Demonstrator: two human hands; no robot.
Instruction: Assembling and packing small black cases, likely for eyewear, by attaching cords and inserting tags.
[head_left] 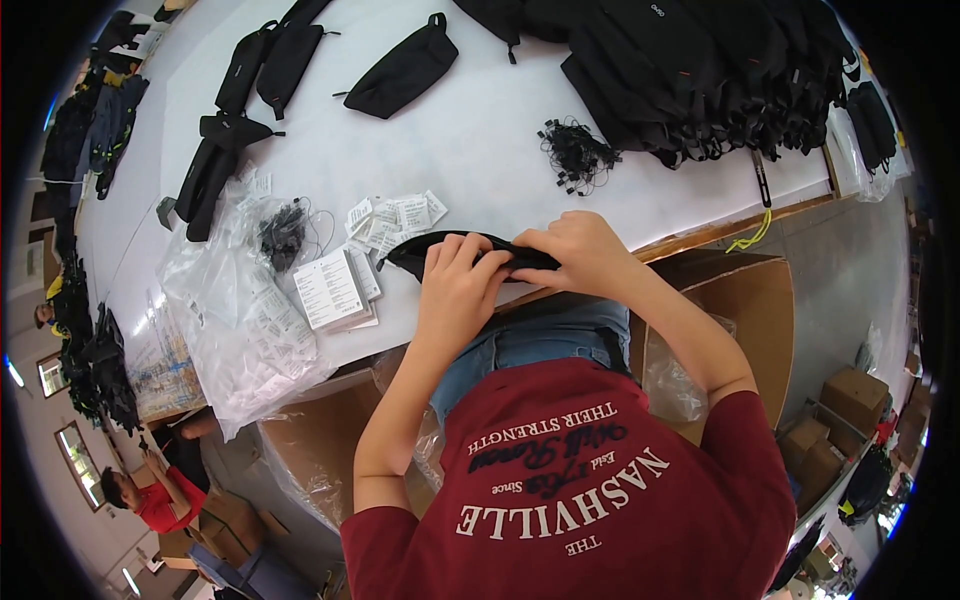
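Observation:
A small black fabric pouch (412, 252) is held at the table's near edge between both hands. My left hand (462, 280) grips its middle, with the fingers bent over the upper edge. My right hand (572, 252) pinches the pouch's right end between thumb and fingers. The pouch looks folded or parted at its top, and its inside is hidden by my fingers. Just left of it lie loose white printed tags (395, 222) and a neat stack of white cards (332, 290).
Clear plastic bags (240, 320) and black tag strings (283, 235) lie left. More black strings (578, 157) sit ahead, below a large pile of black bags (690, 80). Several black pouches (405, 68) lie farther off. Cardboard boxes (745, 300) stand below the edge. A person in red (165, 495) is lower left.

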